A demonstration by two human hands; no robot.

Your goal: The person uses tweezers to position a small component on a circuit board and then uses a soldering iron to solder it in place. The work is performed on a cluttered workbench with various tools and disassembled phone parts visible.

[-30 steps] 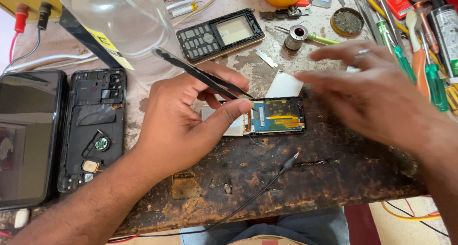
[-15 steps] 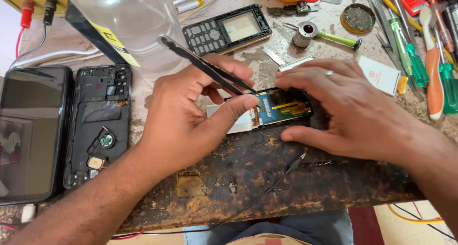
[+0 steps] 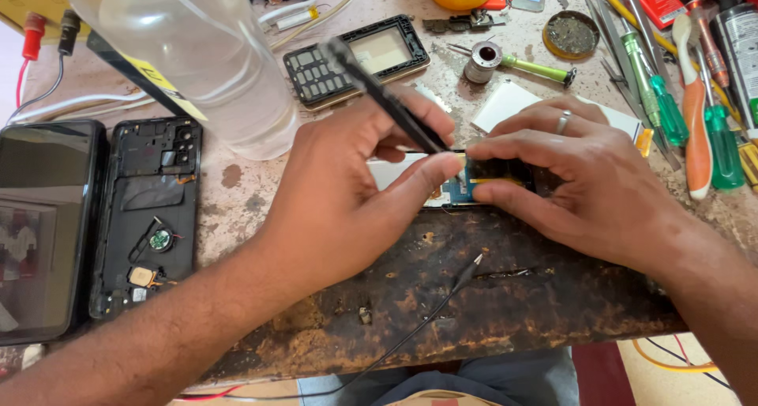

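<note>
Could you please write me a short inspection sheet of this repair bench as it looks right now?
Surface: worn workbench, stained and scorched dark along the front edge.
Job's things: small circuit board lying flat; black tweezers with tips at its left end.
Clutter: clear plastic bottle, opened phone back frame, dark phone screen, keypad phone frame, screwdrivers at the right.
Grippers: left hand holds the tweezers; right hand pins the board with its fingertips, a ring on one finger.
Cables: thin black probe lead crossing the front; red and black plugs far left.
Surroundings: nothing seen.
</note>
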